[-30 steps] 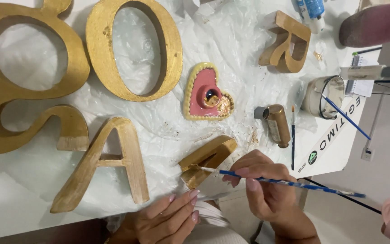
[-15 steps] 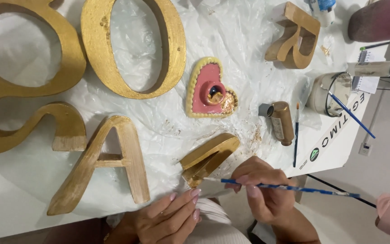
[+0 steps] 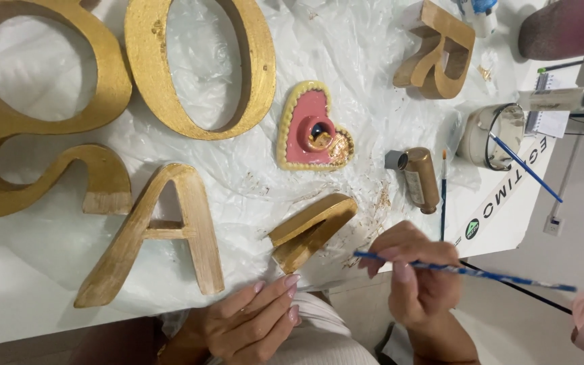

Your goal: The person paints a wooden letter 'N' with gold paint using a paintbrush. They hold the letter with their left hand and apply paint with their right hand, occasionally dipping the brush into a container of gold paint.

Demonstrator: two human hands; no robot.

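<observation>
My right hand [image 3: 417, 274] grips a thin blue paintbrush [image 3: 468, 270] that runs out to the right, its tip end near a small gold-painted wooden piece [image 3: 312, 230] lying on the plastic sheet. My left hand [image 3: 255, 321] rests at the table's near edge just below that piece, fingers loosely apart, holding nothing. A pink heart-shaped dish [image 3: 313, 132] with a gold rim sits beyond the piece.
Large gold wooden letters lie on the crinkled plastic: an A [image 3: 153, 233], an O [image 3: 201, 64], an S [image 3: 35, 115] and a small R [image 3: 437, 54]. A gold paint bottle [image 3: 419, 179] lies on its side, beside a spare brush [image 3: 443, 192] and a jar [image 3: 491, 135] holding a blue brush.
My right hand has lifted the brush slightly away from the small gold piece and shifted right. The left hand has stayed at the table edge.
</observation>
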